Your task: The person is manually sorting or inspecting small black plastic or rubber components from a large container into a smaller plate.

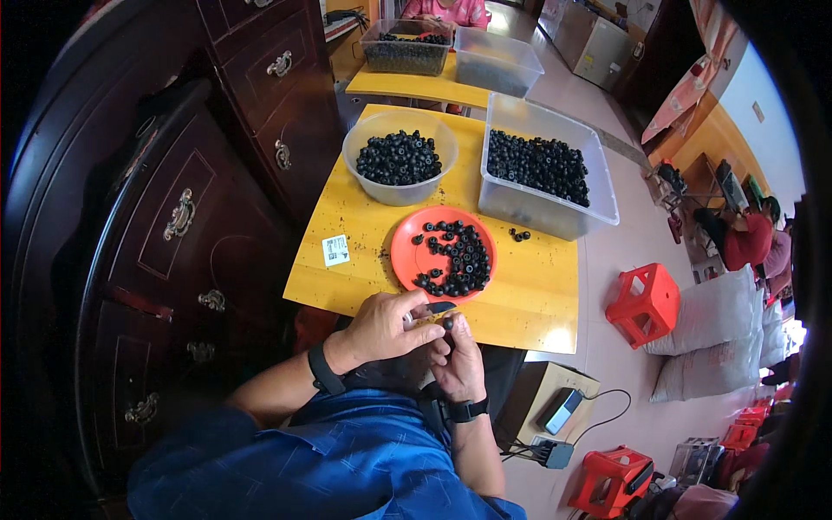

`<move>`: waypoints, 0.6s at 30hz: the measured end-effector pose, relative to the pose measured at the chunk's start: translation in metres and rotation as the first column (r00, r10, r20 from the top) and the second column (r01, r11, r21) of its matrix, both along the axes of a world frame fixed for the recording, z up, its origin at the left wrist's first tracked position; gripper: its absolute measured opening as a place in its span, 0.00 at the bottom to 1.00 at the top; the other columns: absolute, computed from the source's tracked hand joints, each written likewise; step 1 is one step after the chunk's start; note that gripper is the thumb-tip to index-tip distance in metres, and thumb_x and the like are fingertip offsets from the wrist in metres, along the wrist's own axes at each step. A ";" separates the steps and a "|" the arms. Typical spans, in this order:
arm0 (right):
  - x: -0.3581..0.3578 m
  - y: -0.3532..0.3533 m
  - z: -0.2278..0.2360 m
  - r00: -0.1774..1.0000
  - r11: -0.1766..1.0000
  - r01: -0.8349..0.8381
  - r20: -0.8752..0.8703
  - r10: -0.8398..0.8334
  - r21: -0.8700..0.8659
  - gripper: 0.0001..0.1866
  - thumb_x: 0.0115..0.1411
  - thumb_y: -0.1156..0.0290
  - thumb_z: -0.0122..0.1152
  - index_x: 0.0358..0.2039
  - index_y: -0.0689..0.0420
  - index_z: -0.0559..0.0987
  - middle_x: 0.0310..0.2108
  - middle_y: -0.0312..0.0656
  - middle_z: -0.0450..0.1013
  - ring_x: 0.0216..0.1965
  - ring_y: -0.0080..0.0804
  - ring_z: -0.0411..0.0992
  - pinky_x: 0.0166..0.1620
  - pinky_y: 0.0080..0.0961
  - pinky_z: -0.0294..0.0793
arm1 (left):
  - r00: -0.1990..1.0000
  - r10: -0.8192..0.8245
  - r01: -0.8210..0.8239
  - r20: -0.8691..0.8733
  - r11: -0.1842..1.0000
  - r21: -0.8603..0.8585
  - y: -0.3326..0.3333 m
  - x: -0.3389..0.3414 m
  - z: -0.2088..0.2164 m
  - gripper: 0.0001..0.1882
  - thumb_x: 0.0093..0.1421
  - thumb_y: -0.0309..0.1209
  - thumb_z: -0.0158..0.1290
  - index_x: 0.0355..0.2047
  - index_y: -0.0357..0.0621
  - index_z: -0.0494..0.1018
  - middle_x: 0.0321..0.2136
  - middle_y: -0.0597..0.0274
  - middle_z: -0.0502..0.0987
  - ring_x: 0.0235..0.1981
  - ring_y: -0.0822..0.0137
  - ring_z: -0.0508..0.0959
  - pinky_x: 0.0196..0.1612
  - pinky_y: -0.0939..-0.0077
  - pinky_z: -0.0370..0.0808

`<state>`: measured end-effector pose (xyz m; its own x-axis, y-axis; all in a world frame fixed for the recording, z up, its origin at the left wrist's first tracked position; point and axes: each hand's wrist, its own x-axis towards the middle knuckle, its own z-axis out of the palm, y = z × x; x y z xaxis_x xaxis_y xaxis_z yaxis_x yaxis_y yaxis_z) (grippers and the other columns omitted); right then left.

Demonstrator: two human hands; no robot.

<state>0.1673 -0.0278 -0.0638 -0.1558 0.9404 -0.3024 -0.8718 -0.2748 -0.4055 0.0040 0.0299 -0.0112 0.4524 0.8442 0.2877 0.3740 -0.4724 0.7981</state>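
My left hand [388, 328] is closed around a slim tool with a dark, blade-shaped end [441, 307] that looks like a small knife; its grip is mostly hidden by the fingers. Beside it, my right hand [461, 364] pinches a small black ring-shaped part [448, 323] between thumb and fingers. Both hands meet just over the table's near edge. Right behind them is a red plate [404, 270] with many similar black parts [469, 257], heaped mostly on its right side.
On the yellow table [537, 299] stand a round tub [400, 193] and a rectangular bin [555, 212], both with black parts. A printed label [335, 250] lies left. Dark drawers [173, 225] border the left; a red stool [643, 305] and sacks [706, 338] stand right. Other people sit beyond.
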 end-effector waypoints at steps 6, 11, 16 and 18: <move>-0.003 -0.001 0.004 1.000 1.000 -0.003 0.009 0.003 -0.027 0.08 0.70 0.63 0.54 0.42 0.52 0.72 0.31 0.30 0.70 0.23 0.13 0.63 0.22 0.10 0.62 | 0.994 -0.060 0.061 -0.091 0.998 0.016 0.000 0.001 -0.004 0.21 0.55 0.49 0.62 0.31 0.44 0.72 0.24 0.55 0.80 0.25 0.53 0.81 0.29 0.60 0.76; -0.004 -0.001 0.005 1.000 1.000 -0.016 -0.012 0.016 -0.023 0.06 0.69 0.65 0.54 0.42 0.52 0.72 0.33 0.31 0.72 0.23 0.13 0.63 0.22 0.11 0.63 | 0.992 -0.057 0.058 -0.115 0.998 0.008 -0.001 0.002 -0.003 0.21 0.54 0.49 0.63 0.29 0.45 0.72 0.23 0.56 0.80 0.25 0.53 0.82 0.29 0.61 0.76; -0.003 -0.001 0.002 1.000 0.999 -0.022 0.017 0.021 0.046 0.09 0.68 0.63 0.56 0.44 0.53 0.73 0.31 0.31 0.73 0.23 0.13 0.64 0.22 0.11 0.62 | 0.989 -0.067 0.071 -0.135 0.997 0.022 0.001 0.001 -0.004 0.20 0.55 0.49 0.62 0.30 0.45 0.72 0.23 0.56 0.80 0.25 0.53 0.82 0.29 0.61 0.77; -0.002 0.000 -0.001 1.000 0.999 -0.015 0.004 0.015 0.036 0.05 0.68 0.66 0.56 0.39 0.52 0.73 0.34 0.32 0.74 0.22 0.12 0.62 0.22 0.10 0.61 | 0.986 -0.071 0.076 -0.149 0.997 0.025 0.001 0.000 -0.004 0.20 0.55 0.49 0.61 0.30 0.45 0.73 0.23 0.56 0.80 0.25 0.54 0.82 0.29 0.61 0.77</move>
<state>0.1648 -0.0281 -0.0645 -0.1689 0.9482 -0.2690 -0.8663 -0.2730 -0.4184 0.0040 0.0309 -0.0147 0.5524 0.7989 0.2379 0.4504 -0.5262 0.7213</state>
